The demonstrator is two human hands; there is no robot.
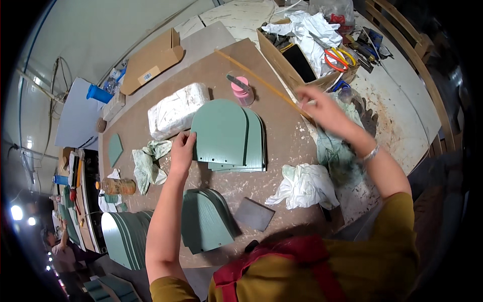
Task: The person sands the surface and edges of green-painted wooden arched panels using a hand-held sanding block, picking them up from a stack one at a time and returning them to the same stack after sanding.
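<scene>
Left hand pinches the left edge of the thin, stiff, light panels; right hand, right of them, blurred, grip unclear.

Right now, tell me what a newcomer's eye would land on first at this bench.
The fanned stack of green arched panels at the centre of the brown worktop, with the left hand on its left edge. Next, the right hand raised near a long thin wooden strip, and the cluttered cardboard box at the far right.
</scene>
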